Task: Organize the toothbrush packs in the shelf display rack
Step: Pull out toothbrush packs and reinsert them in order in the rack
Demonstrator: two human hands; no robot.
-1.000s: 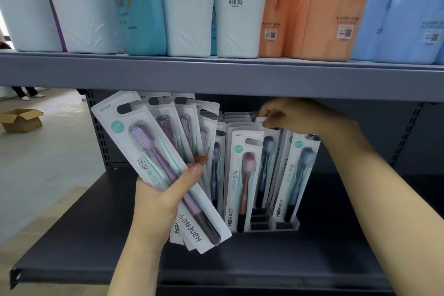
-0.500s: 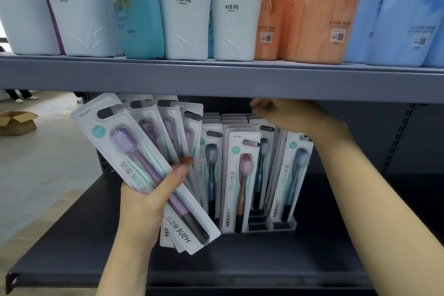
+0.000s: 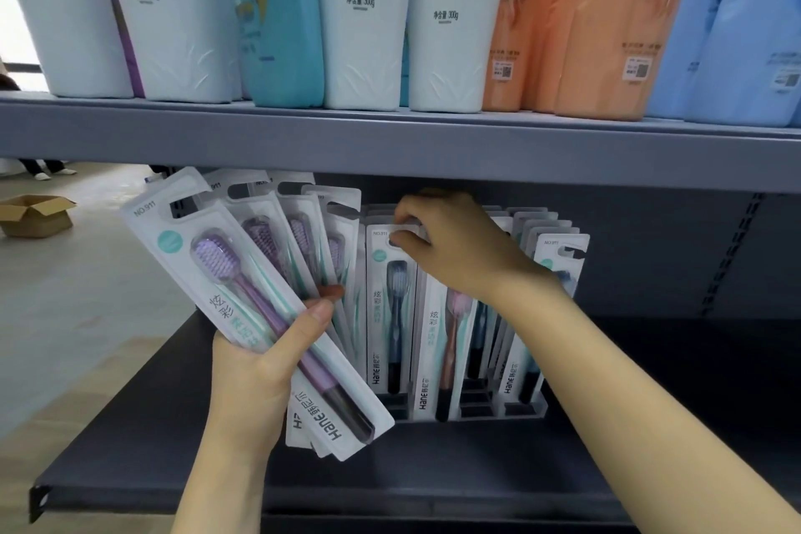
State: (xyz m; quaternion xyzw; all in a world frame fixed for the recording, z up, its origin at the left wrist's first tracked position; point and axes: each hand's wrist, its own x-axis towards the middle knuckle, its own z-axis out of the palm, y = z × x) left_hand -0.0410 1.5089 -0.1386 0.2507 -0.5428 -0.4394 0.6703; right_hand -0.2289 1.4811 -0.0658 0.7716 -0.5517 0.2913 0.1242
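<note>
My left hand (image 3: 255,364) grips a fan of purple toothbrush packs (image 3: 242,295), kept spread for picking. My right hand (image 3: 450,243) pinches, I think, the top of a dark pack (image 3: 392,317) standing in the display rack (image 3: 498,410) to straighten it.

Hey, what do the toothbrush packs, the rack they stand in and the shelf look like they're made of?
Toothbrush packs: seemingly white card backing under a clear plastic blister, since glare runs along the bubble over the brush. Rack: likely moulded dark grey plastic, matte, with thin slot dividers. Shelf: probably painted sheet metal, going by its thin folded front edge and smooth grey coat.
</note>
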